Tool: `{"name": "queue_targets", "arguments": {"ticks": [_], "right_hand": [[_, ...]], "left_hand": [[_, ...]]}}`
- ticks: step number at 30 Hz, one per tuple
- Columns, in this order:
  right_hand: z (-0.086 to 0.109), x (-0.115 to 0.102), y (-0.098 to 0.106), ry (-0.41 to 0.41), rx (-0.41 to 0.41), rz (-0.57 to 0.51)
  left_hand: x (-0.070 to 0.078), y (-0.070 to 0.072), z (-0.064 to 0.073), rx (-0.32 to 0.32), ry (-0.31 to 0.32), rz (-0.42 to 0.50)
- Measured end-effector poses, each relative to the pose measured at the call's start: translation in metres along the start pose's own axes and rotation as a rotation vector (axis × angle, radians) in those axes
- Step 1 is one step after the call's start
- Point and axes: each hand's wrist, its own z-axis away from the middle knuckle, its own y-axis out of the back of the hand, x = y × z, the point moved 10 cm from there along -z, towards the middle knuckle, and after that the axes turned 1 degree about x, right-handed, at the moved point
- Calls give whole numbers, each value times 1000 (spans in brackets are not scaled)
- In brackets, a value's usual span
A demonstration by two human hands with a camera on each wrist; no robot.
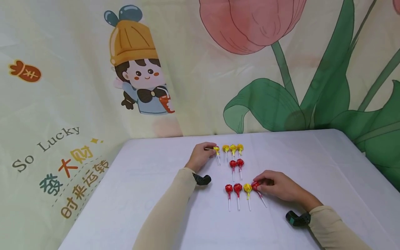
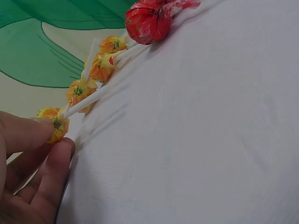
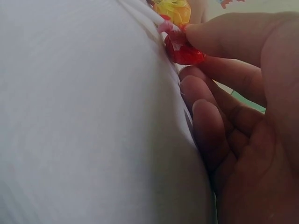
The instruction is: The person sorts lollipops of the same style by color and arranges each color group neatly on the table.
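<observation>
My left hand [image 1: 201, 154] pinches a yellow lollipop [image 1: 216, 149] by its wrapped head, at the left end of the far row. In the left wrist view, thumb and fingertips hold that yellow lollipop [image 2: 57, 125], its white stick pointing away. Three yellow lollipops [image 1: 233, 148] lie beside it on the right. Nearer, my right hand [image 1: 279, 185] pinches a red lollipop [image 1: 256, 186] by the head, its stick slanting down to the right. Next to this one lie a yellow lollipop [image 1: 247, 188] and two red lollipops [image 1: 238, 188]. The right wrist view shows the held red head [image 3: 183, 48] between thumb and index finger.
Two more red lollipops [image 1: 233, 164] lie between the far and near rows. A white cloth covers the table [image 1: 328, 156]. Behind it hangs a printed backdrop [image 1: 193, 69] with a tulip and a cartoon figure. Each wrist wears a black device [image 1: 298, 219].
</observation>
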Motion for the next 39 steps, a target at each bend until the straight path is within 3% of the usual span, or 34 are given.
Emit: {"name": "queue_targets", "arguments": {"ticks": [7, 16, 39], "right_hand": [[1, 3, -4, -13, -14, -9], [-2, -4, 0, 8, -7, 1], [-3, -2, 7, -22, -3, 13]], "left_hand": [[-4, -5, -10, -27, -12, -46], [-4, -4, -17, 25, 27, -21], [-8, -13, -25, -1, -29, -79]]}}
